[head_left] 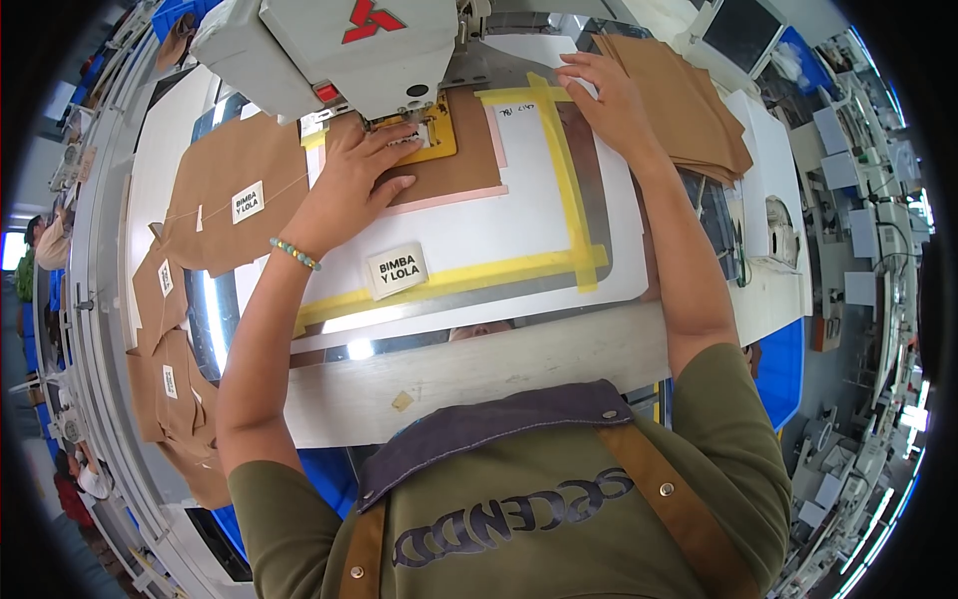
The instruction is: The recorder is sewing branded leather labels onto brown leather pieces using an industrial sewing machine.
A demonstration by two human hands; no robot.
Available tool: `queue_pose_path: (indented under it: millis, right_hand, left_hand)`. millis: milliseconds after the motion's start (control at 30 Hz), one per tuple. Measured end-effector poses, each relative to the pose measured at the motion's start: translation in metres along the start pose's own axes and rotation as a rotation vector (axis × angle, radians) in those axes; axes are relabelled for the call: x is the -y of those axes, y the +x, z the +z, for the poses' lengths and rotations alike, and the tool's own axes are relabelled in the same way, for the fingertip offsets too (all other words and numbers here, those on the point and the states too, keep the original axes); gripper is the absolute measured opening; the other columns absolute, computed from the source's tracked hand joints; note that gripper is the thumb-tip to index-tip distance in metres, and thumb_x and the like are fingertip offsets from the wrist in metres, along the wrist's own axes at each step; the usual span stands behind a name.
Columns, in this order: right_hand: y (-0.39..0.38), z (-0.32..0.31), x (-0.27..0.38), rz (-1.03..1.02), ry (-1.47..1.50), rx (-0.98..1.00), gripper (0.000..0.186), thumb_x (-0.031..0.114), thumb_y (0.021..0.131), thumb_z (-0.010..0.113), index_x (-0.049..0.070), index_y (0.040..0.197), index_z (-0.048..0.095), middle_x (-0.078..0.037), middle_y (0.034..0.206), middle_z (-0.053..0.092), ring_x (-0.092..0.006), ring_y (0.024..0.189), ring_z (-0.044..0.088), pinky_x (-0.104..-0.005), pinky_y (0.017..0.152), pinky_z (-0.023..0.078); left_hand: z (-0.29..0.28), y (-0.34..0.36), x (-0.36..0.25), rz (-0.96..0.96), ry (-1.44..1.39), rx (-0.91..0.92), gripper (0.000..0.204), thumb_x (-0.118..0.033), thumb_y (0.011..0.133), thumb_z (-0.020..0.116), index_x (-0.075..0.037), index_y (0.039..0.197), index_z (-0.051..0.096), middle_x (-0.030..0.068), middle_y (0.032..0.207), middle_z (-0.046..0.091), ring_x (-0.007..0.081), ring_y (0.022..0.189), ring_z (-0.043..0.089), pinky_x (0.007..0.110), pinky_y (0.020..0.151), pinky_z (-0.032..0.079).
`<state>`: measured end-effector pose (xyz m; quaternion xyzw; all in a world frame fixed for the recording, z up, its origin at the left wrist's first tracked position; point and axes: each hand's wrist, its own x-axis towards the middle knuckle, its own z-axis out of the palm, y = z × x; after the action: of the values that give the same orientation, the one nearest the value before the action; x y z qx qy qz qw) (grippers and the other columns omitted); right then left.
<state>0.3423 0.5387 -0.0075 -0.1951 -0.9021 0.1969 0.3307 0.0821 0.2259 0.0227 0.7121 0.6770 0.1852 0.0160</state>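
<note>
A brown fabric piece [454, 165] lies on a white sheet [479, 225] bordered with yellow tape, under a large white sewing machine head [349, 55]. My left hand [361, 180], its wrist in a beaded bracelet, rests with fingers stretched over the brown piece. Its fingertips reach the yellow clamp frame [442, 135] beneath the machine head and hide part of it. My right hand [604, 105] is open, fingers apart, by the taped far right corner of the sheet; no object shows in it. Near the front tape lies a loose white printed label [396, 271].
Brown pieces with white labels [239, 190] overlap on the left, several more hanging toward the front. A stack of plain brown pieces [679, 105] sits at the back right, near a monitor [740, 35]. Scissors [740, 250] and a blue bin [780, 374] are at right.
</note>
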Motion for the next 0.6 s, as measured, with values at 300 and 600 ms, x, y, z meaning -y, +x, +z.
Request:
queue_pose_path:
  millis: [300,600]
  right_hand:
    - [0.0013,-0.0039,0.0017,0.005,0.005,0.003,0.028,0.026,0.106,0.068,0.007,0.120,0.082,-0.011,0.141,0.074,-0.0322,0.138,0.061,-0.0444,0.118,0.047]
    - [-0.0017,-0.0032,0.0049,0.007,0.005,0.019,0.028,0.027,0.105,0.069,0.007,0.119,0.082,-0.011,0.136,0.076,-0.0320,0.135,0.063,-0.0446,0.116,0.049]
  left_hand:
    - [-0.0014,0.0001,0.0015,-0.011,-0.083,-0.004,0.041,-0.020,0.100,0.077,-0.011,0.140,0.075,0.0029,0.157,0.063,0.0351,0.140,0.050,0.048,0.126,0.037]
    - [0.0013,0.0053,0.0055,-0.054,-0.046,0.021,0.042,-0.021,0.102,0.075,-0.011,0.143,0.073,0.0069,0.158,0.062,0.0372,0.140,0.050,0.050,0.125,0.037]
